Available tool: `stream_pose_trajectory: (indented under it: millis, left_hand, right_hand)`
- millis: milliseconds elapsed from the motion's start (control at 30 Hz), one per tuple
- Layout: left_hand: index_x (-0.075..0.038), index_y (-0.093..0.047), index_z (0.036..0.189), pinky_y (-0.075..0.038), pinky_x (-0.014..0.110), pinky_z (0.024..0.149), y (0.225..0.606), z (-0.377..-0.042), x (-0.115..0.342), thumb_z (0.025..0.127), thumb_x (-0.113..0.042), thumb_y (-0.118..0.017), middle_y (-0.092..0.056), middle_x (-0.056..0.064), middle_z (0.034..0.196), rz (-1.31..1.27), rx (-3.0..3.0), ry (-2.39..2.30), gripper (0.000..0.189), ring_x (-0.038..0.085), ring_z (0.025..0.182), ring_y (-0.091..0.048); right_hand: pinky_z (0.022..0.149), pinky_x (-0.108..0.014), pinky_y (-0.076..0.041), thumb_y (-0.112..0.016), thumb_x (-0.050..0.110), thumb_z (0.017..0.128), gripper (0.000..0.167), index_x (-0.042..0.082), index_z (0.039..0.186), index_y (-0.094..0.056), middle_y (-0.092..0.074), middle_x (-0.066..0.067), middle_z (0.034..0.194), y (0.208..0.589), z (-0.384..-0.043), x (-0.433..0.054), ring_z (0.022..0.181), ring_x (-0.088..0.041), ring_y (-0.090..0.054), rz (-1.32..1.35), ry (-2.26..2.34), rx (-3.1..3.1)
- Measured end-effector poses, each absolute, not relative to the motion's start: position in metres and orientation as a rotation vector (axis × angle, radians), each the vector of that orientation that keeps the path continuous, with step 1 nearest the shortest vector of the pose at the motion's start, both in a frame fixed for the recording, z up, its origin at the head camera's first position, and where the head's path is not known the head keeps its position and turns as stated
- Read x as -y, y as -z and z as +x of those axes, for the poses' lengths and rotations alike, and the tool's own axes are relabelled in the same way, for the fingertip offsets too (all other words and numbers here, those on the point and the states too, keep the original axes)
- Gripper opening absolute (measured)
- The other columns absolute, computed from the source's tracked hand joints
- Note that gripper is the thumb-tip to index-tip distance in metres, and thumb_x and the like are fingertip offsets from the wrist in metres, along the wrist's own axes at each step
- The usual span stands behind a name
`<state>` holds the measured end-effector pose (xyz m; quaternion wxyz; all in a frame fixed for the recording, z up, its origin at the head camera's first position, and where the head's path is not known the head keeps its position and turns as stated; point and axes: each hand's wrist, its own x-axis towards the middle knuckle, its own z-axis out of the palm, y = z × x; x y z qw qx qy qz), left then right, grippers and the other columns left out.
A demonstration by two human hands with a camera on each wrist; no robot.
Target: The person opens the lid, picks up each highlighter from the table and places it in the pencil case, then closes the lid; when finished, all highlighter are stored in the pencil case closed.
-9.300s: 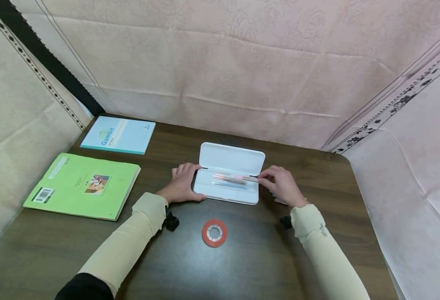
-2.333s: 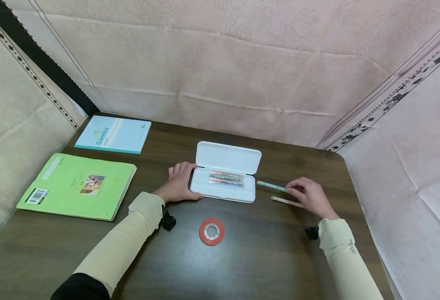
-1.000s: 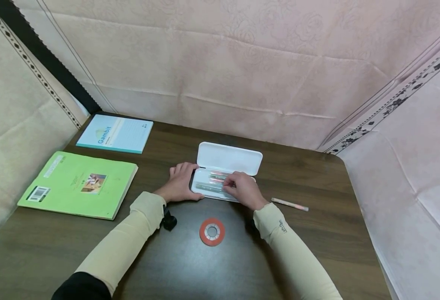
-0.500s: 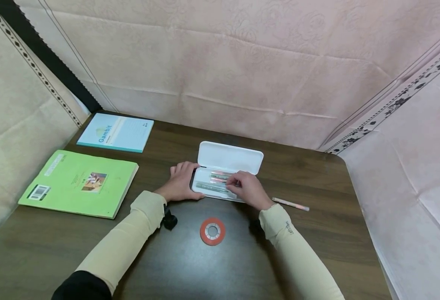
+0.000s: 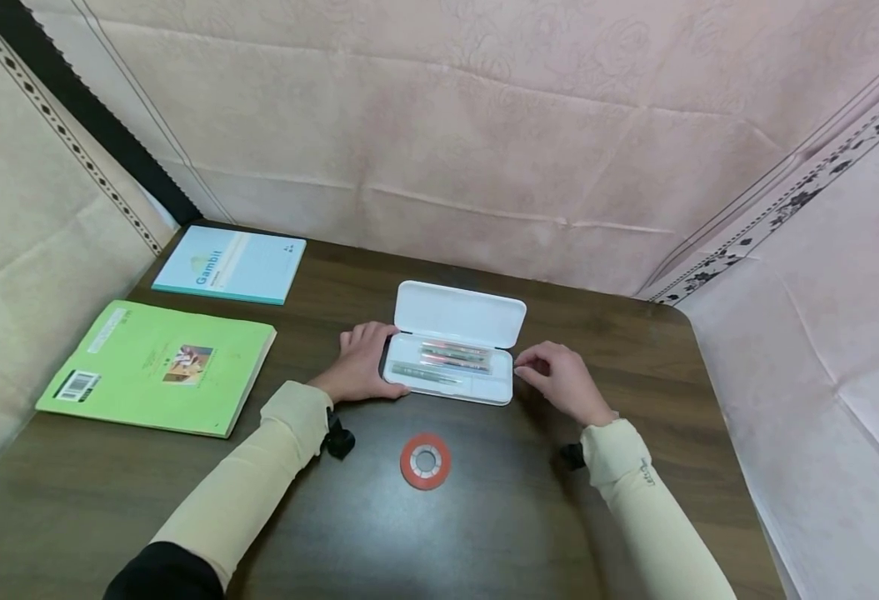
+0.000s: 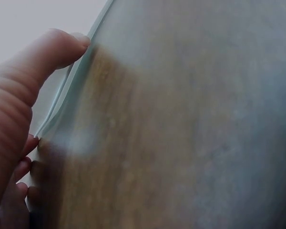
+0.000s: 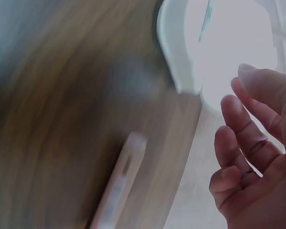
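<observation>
A white pencil case (image 5: 487, 388) lies with its lid (image 5: 460, 314) tipped back. Several pens (image 5: 456, 357) sit side by side in the tray, and a pale green pen (image 5: 426, 373) lies along its front left. My left hand (image 5: 360, 367) holds the case's left end, thumb on the near edge, fingers at the far side. Just off the right end is my right hand (image 5: 559, 379); its fingers are loosely bent with nothing between them in the right wrist view. A pinkish-white pen (image 7: 117, 191) rests on the table below that hand, hidden by it in the head view.
An orange tape roll (image 5: 426, 461) lies in front of the case on the dark wooden table (image 5: 499, 517). To the left are a green book (image 5: 139, 375) and a light-blue notebook (image 5: 247, 271). Pale cloth (image 5: 439, 150) hangs round the table's back and sides.
My right hand took the pale green pen from the table into the case. It has since let go and moved right, out past the case's end. My left hand stays in place.
</observation>
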<state>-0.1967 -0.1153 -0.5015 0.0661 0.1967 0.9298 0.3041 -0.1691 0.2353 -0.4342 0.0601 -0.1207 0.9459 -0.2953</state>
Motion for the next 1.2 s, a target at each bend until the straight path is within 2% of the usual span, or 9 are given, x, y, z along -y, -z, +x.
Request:
stream_pose_trajectory:
  millis: [233, 433, 600, 833, 1200]
  left_hand:
    - [-0.01, -0.035, 0.143, -0.02, 0.047, 0.095, 0.503, -0.198, 0.114, 0.067, -0.057, -0.082, -0.041, 0.012, 0.136, 0.596, -2.809, -0.927, 0.1, 0.031, 0.126, -0.03]
    - [-0.01, -0.035, 0.143, -0.02, 0.046, 0.096, 0.502, -0.198, 0.114, 0.068, -0.057, -0.081, -0.041, 0.012, 0.136, 0.592, -2.807, -0.936, 0.1, 0.031, 0.126, -0.031]
    - [-0.01, -0.035, 0.143, -0.02, 0.047, 0.095, 0.503, -0.197, 0.115, 0.068, -0.057, -0.081, -0.041, 0.012, 0.136, 0.593, -2.814, -0.925, 0.1, 0.031, 0.126, -0.031]
    - [-0.01, -0.035, 0.143, -0.02, 0.047, 0.097, 0.501, -0.197, 0.116, 0.068, -0.056, -0.081, -0.041, 0.012, 0.137, 0.584, -2.799, -0.929, 0.099, 0.032, 0.128, -0.029]
    - [-0.009, -0.035, 0.143, -0.02, 0.047, 0.097, 0.501, -0.196, 0.115, 0.069, -0.056, -0.081, -0.04, 0.012, 0.137, 0.586, -2.798, -0.918, 0.099, 0.032, 0.127, -0.029]
  right_hand:
    - [0.083, -0.04, -0.048, -0.069, 0.023, 0.093, 0.011, 0.016, 0.1, -0.073, -0.068, -0.002, 0.102, 0.437, -0.158, -0.275, 0.091, -0.02, -0.058, -0.346, 0.832, -2.929]
    - [0.08, -0.04, -0.049, -0.071, 0.021, 0.091, 0.01, 0.015, 0.099, -0.073, -0.069, -0.003, 0.098, 0.446, -0.145, -0.308, 0.089, -0.018, -0.062, -0.316, 0.763, -3.0]
    - [0.075, -0.035, -0.049, -0.074, 0.019, 0.088, 0.008, 0.015, 0.095, -0.074, -0.07, -0.002, 0.094, 0.453, -0.135, -0.329, 0.083, -0.015, -0.061, -0.295, 0.715, -3.046]
    - [0.069, -0.029, -0.044, -0.075, 0.017, 0.087, 0.006, 0.015, 0.093, -0.074, -0.068, 0.001, 0.09, 0.461, -0.13, -0.342, 0.076, -0.009, -0.055, -0.284, 0.701, -3.05]
    - [0.065, -0.027, -0.041, -0.076, 0.018, 0.085, 0.007, 0.014, 0.09, -0.073, -0.062, 0.003, 0.083, 0.471, -0.128, -0.344, 0.071, -0.008, -0.049, -0.289, 0.697, -3.041]
